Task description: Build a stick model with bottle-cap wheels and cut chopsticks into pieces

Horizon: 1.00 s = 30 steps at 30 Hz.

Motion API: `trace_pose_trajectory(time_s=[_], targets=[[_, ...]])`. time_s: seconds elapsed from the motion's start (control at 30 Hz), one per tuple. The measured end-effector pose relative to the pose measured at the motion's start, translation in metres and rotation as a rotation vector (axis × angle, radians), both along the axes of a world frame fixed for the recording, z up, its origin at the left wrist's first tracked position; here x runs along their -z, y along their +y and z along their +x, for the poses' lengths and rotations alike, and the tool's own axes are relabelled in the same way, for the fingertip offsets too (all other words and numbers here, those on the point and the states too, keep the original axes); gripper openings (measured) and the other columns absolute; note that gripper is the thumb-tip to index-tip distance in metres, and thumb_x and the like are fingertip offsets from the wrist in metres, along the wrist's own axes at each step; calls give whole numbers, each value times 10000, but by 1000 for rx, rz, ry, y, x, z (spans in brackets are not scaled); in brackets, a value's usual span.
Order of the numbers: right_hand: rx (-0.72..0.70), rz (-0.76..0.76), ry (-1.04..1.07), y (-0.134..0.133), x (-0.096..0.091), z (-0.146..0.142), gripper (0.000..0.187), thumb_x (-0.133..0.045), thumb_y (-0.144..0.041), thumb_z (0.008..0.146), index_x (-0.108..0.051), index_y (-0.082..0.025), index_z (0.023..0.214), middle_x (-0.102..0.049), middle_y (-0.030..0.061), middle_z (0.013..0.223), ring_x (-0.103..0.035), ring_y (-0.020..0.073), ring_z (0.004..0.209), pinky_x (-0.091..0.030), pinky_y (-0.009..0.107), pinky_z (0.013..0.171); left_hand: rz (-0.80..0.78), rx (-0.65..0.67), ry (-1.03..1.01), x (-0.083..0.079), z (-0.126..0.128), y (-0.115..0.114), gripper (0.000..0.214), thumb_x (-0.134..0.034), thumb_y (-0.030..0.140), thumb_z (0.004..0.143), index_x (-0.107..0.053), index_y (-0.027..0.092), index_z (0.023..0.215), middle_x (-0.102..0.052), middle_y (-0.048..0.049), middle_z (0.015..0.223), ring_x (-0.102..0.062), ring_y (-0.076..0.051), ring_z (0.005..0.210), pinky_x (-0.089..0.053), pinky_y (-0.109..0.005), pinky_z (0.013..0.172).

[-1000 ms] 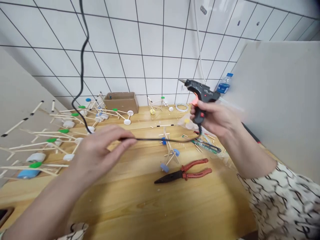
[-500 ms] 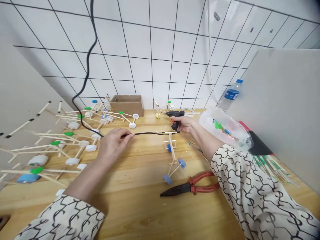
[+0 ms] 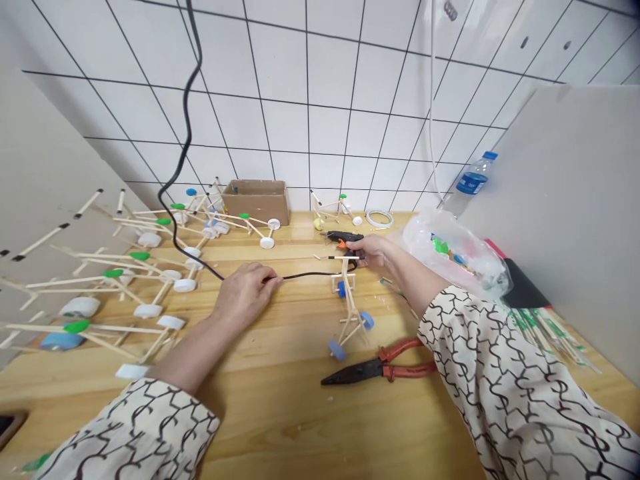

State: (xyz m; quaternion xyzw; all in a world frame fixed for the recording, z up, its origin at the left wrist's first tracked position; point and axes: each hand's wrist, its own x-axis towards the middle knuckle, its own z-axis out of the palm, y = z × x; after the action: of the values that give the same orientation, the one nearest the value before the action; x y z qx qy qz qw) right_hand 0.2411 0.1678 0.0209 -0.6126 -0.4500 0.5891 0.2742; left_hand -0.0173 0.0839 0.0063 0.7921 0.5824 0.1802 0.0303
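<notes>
My right hand [image 3: 373, 251] is closed around a black glue gun [image 3: 345, 237] with an orange trigger, its nozzle pointing left just above the table. Over on the left, my left hand [image 3: 249, 288] pinches the gun's black cord [image 3: 310, 274] near the tabletop. Between the hands and a little nearer stands a small stick tricycle [image 3: 349, 300] with blue wheels and a black-tipped handlebar. Part of the cord passes behind that handlebar. Red-handled long-nose pliers [image 3: 367, 372] lie in front of the tricycle, the handle ends partly under my right sleeve.
Several finished stick tricycles [image 3: 140, 256] with green seats crowd the left side. A cardboard box [image 3: 257, 203], another small tricycle [image 3: 334, 212] and a white ring [image 3: 380, 219] are along the tiled wall. To the right are a plastic bag [image 3: 450, 250], a bottle [image 3: 470, 183] and sticks [image 3: 555, 333].
The glue gun has moved slightly left and down toward the tabletop in my right hand. My left hand has shifted right and lower along with the cord. The view has tilted a little.
</notes>
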Motion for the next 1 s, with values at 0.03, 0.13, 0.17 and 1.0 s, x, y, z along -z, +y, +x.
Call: trace_pose_trajectory(time_s=[0.03, 0.13, 0.17, 1.0], targets=[[3, 4, -46, -2, -1, 2, 302, -513, -289, 870, -512, -152, 1139, -548, 79, 1131, -571, 198, 948, -491, 399, 784, -9, 7, 11, 0, 2, -1, 294, -401, 339, 827, -648, 186, 779, -653, -62, 820, -578, -227, 855, -429, -309, 749], [22, 38, -194, -11, -6, 6, 291, -511, -290, 872, -517, -147, 1124, -558, 77, 1107, -579, 186, 921, -498, 383, 766, -26, 27, 49, 4, 6, -3, 278, -409, 312, 829, -651, 181, 793, -648, -69, 830, -573, -235, 867, -431, -323, 762], [31, 60, -244, -15, -7, 7, 268, -522, -280, 865, -536, -130, 1087, -576, 76, 1058, -587, 179, 878, -503, 363, 736, -17, 33, 58, 6, 7, -3, 271, -413, 304, 827, -651, 174, 813, -646, -77, 851, -569, -243, 879, -431, -335, 774], [-564, 881, -538, -155, 3, 47, 422, -448, -25, 736, -563, -159, 1120, -579, 105, 1143, -499, 213, 1093, -391, 390, 941, -403, 136, -411, -4, 71, -90, 454, -688, 382, 603, -600, 167, 994, -660, -80, 956, -600, -226, 851, -484, -361, 772]])
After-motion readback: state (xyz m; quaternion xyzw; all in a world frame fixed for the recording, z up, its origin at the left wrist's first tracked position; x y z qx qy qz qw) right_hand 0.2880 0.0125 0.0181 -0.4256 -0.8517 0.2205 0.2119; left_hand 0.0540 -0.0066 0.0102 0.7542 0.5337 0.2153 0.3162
